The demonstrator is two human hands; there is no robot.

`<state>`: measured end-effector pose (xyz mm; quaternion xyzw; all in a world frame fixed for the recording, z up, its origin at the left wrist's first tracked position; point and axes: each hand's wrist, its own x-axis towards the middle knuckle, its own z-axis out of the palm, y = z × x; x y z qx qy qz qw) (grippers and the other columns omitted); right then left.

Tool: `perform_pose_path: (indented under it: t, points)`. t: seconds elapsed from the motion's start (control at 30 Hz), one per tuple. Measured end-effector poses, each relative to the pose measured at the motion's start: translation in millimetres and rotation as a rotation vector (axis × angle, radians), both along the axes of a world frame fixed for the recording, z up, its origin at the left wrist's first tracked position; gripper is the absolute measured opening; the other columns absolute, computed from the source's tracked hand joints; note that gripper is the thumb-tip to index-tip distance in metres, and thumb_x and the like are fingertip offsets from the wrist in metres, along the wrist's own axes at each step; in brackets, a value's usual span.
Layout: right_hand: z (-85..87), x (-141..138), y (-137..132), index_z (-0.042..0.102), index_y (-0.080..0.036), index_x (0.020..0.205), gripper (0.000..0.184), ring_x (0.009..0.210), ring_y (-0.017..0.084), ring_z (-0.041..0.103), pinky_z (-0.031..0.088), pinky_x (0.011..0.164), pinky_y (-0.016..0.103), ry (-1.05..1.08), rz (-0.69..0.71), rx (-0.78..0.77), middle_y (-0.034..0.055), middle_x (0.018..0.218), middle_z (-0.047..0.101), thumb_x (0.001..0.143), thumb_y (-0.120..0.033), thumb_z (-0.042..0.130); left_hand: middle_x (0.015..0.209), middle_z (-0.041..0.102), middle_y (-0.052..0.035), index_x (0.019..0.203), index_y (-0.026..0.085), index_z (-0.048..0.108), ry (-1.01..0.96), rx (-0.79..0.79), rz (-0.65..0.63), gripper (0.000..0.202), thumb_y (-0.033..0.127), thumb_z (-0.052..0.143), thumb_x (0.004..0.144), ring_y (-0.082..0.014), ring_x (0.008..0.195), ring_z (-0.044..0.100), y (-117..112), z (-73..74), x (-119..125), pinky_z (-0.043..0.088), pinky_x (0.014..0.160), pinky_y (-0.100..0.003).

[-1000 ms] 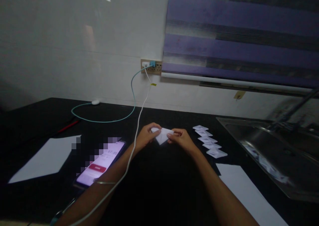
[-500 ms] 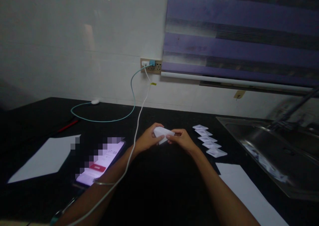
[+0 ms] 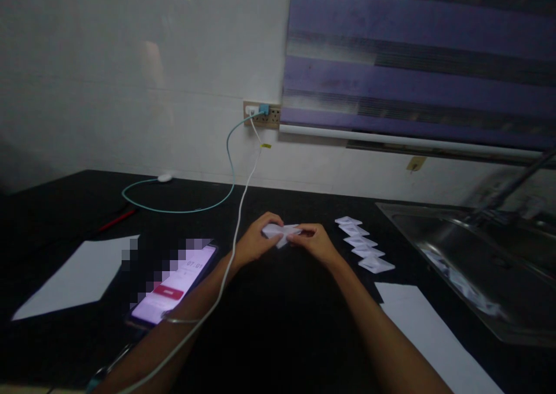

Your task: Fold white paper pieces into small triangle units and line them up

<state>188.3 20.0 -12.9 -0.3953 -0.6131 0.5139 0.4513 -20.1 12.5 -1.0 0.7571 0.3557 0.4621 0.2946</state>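
A small piece of folded white paper (image 3: 281,232) is held between my two hands just above the dark countertop (image 3: 278,324). My left hand (image 3: 256,239) grips its left end, thumb at the near side and fingers curled behind. On the right end, my right hand (image 3: 316,243) pinches the paper with thumb and forefinger. To the right lie several folded paper pieces (image 3: 362,243) in an overlapping row, each a pointed, flattened shape. The undersides of the held paper and some fingertips are hidden.
A lit phone (image 3: 174,289) and a white sheet (image 3: 78,278) lie at left; another paper sheet (image 3: 434,336) lies at right. A white cable (image 3: 237,232) crosses over my left forearm from the wall socket (image 3: 262,115). A metal sink (image 3: 478,266) sits at far right.
The folded paper has tilted flatter and its centre now shows a crease or pinch between my thumbs. Both hands stay almost in place.
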Motion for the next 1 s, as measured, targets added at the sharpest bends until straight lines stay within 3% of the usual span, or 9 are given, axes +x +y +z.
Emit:
perform_pose_path:
  t: [0.17, 0.4, 0.53, 0.73, 0.87, 1.0]
  points:
    - [2.0, 2, 1, 0.077, -0.015, 0.079, 0.029, 0.061, 0.016, 0.062, 0.048, 0.061, 0.028, -0.041, -0.04, 0.027, 0.0036, 0.07, 0.072, 0.067, -0.041, 0.084, 0.104, 0.061, -0.0047, 0.098, 0.018, 0.063, 0.026, 0.056, -0.007, 0.015, 0.028, 0.063, 0.087, -0.0175, 0.096, 0.059, 4, -5.7, -1, 0.045, 0.081, -0.027]
    - [3.1, -1, -3, 0.077, -0.015, 0.087, 0.033, 0.059, 0.012, 0.057, 0.042, 0.057, 0.025, -0.095, 0.028, 0.06, 0.0014, 0.07, 0.07, 0.069, -0.042, 0.083, 0.082, 0.063, -0.0008, 0.088, 0.017, 0.061, 0.068, -0.232, 0.061, 0.023, 0.038, 0.068, 0.08, -0.0163, 0.077, 0.06, 2, -4.3, 1, 0.045, 0.067, -0.026]
    - [3.0, 0, -3, 0.078, -0.015, 0.083, 0.032, 0.056, 0.01, 0.052, 0.037, 0.054, 0.024, -0.121, 0.044, 0.069, 0.0005, 0.066, 0.067, 0.068, -0.042, 0.084, 0.08, 0.065, -0.0012, 0.082, 0.015, 0.064, 0.001, -0.274, 0.013, 0.023, 0.036, 0.072, 0.074, -0.0154, 0.077, 0.061, -2, 2.2, 4, 0.046, 0.069, -0.025]
    - [2.8, 3, 1, 0.08, -0.015, 0.078, 0.033, 0.052, 0.01, 0.05, 0.036, 0.051, 0.023, -0.068, -0.055, 0.007, 0.0018, 0.062, 0.068, 0.062, -0.043, 0.088, 0.064, 0.061, 0.002, 0.096, 0.012, 0.068, 0.015, -0.42, -0.086, 0.037, 0.041, 0.074, 0.075, -0.0105, 0.051, 0.054, 0, 0.0, 0, 0.04, 0.051, -0.022]
    - [1.9, 5, 3, 0.079, -0.014, 0.076, 0.033, 0.052, 0.009, 0.052, 0.039, 0.051, 0.023, -0.068, -0.031, -0.01, 0.0017, 0.064, 0.068, 0.061, -0.042, 0.088, 0.057, 0.059, 0.0009, 0.093, 0.01, 0.073, 0.037, -0.36, -0.062, 0.038, 0.046, 0.069, 0.082, -0.0096, 0.047, 0.051, 2, -0.2, -3, 0.036, 0.049, -0.021]
    - [2.5, 7, 2, 0.078, -0.014, 0.08, 0.034, 0.058, 0.011, 0.058, 0.044, 0.053, 0.022, -0.047, 0.037, -0.069, 0.0021, 0.066, 0.069, 0.063, -0.042, 0.087, 0.054, 0.059, 0.0004, 0.091, 0.008, 0.075, -0.057, -0.35, 0.007, 0.036, 0.043, 0.072, 0.081, -0.009, 0.048, 0.051, 0, 6.0, -3, 0.035, 0.048, -0.02]
